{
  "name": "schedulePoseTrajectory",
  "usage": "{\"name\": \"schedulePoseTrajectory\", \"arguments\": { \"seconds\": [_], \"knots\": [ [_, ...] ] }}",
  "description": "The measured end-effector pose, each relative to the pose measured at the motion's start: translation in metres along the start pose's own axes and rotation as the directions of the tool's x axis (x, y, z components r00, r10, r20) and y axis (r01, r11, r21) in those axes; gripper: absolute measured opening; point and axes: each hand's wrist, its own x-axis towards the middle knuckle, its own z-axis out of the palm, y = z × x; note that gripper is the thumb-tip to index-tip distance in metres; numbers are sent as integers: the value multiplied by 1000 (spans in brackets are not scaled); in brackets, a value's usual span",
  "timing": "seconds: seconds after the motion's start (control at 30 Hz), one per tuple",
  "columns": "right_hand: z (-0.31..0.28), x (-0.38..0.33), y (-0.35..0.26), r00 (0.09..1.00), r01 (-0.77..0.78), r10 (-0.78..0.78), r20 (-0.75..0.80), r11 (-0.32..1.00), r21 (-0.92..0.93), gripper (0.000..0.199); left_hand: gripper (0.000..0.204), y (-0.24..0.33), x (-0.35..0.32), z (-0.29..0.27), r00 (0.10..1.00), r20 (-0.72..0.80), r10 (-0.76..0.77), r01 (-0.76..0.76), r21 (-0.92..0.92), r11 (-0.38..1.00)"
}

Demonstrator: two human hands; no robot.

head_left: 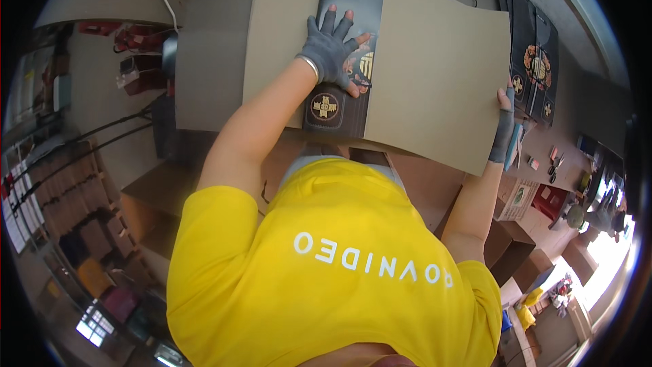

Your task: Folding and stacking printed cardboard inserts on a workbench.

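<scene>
1. Upper centre: the spread left hand (329,54) is resting on the dark panel (343,119), already lying across the tan board (435,75).
2. Right: the right hand (503,129) is touching its edge; pinching, I can't tell.
3. Upper right: other panels (536,62) are lying off it.

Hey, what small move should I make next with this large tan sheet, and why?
Probably raise the right edge of the large, smooth tan sheet slightly with your grey-gloved right hand, since its thumb already sits at that edge. Your grey-gloved left hand, spread on the dark printed strip with gold and orange designs, could steady the middle.
</scene>
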Motion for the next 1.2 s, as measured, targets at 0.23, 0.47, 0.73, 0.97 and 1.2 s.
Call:
{"name": "schedulePoseTrajectory", "arguments": {
  "seconds": [0.23,0.47,0.73,0.97,1.2],
  "knots": [
    [7,8,-3,994,-78,80,-81,997,26,50,143,1,2,3,993,116,0,-17,148,989],
    [-2,12,2,994,-93,95,-48,995,47,50,148,3,1,8,994,111,1,-18,147,989],
    [-6,15,10,993,-69,86,-76,977,200,58,149,0,4,10,998,57,14,-23,153,988],
    [-58,81,84,937,270,-261,232,963,-10,93,152,7,8,-2,989,145,34,-52,123,991],
    [115,37,83,792,566,-195,579,-122,-815,63,147,3,1,3,991,135,13,-26,95,995]
  ]
}}
